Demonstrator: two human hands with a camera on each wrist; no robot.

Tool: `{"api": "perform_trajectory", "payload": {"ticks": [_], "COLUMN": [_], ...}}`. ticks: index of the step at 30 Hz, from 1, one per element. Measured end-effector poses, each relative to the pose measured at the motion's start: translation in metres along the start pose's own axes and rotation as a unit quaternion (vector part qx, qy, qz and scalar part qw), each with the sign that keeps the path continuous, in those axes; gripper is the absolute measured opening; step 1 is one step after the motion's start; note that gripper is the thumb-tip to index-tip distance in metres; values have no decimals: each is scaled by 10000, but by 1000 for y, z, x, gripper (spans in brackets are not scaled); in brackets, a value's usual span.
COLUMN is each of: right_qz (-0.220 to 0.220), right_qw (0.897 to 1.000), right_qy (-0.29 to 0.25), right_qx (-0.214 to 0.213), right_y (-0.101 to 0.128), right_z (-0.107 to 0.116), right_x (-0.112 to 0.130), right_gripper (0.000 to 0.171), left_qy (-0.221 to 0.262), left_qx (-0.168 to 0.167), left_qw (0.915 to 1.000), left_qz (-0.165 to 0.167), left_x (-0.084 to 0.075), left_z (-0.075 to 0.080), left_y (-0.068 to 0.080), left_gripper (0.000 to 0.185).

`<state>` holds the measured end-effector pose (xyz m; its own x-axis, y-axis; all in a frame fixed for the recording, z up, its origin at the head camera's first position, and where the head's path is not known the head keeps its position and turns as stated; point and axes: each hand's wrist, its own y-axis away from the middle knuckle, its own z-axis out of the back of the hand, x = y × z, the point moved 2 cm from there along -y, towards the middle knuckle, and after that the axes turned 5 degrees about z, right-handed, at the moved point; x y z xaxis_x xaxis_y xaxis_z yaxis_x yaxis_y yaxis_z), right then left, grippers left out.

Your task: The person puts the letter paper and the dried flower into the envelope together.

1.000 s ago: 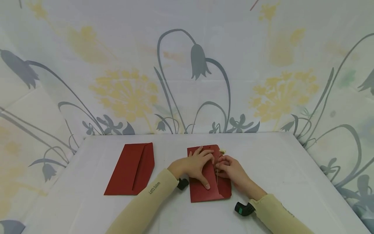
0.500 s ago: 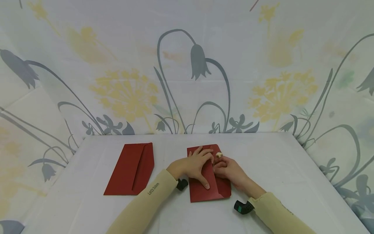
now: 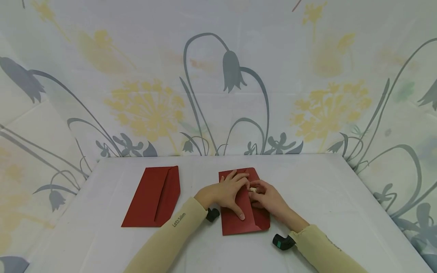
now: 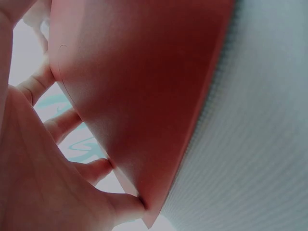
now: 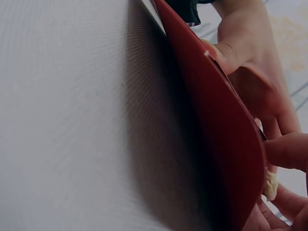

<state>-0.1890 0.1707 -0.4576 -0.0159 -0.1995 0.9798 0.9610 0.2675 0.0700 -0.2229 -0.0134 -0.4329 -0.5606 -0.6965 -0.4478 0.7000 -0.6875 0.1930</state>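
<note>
A red envelope (image 3: 239, 225) lies on the white table (image 3: 324, 189) right of centre. My left hand (image 3: 227, 193) rests flat on it, fingers spread and thumb stretched toward me. The right hand (image 3: 269, 201) sits on the envelope's right part and pinches a small cream dried flower (image 3: 253, 189) just beside the left fingertips. From the right wrist view the envelope (image 5: 216, 144) bulges up, and the cream flower (image 5: 271, 185) shows at its edge between my right fingers (image 5: 288, 151). The left wrist view is filled by red paper (image 4: 144, 96) with my left hand (image 4: 38, 183) against it.
A second red envelope (image 3: 153, 197), flap open to its right, lies to the left on the table. A floral-printed white cloth backdrop (image 3: 218, 76) rises behind and on both sides. Bare white table surrounds both envelopes.
The right hand has drawn the flower head nearer and leftward, from the envelope's far edge to beside the left fingertips. Its thin stem no longer shows. The left hand stayed put.
</note>
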Motion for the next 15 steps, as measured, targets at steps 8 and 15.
{"api": "perform_trajectory", "payload": {"ticks": [8, 15], "right_qz": [-96, -97], "right_qw": [9998, 9993], "right_qy": [-121, -313], "right_qx": [-100, -166], "right_y": [1, 2], "right_z": [1, 1], "right_x": [-1, -1], "right_gripper": [31, 27], "left_qy": [3, -3], "left_qx": [-30, -51], "left_qw": [10000, 10000], "left_qz": [45, 31], "left_x": [0, 1], "left_z": [0, -1], "left_y": [0, 0], "left_gripper": [75, 76]}}
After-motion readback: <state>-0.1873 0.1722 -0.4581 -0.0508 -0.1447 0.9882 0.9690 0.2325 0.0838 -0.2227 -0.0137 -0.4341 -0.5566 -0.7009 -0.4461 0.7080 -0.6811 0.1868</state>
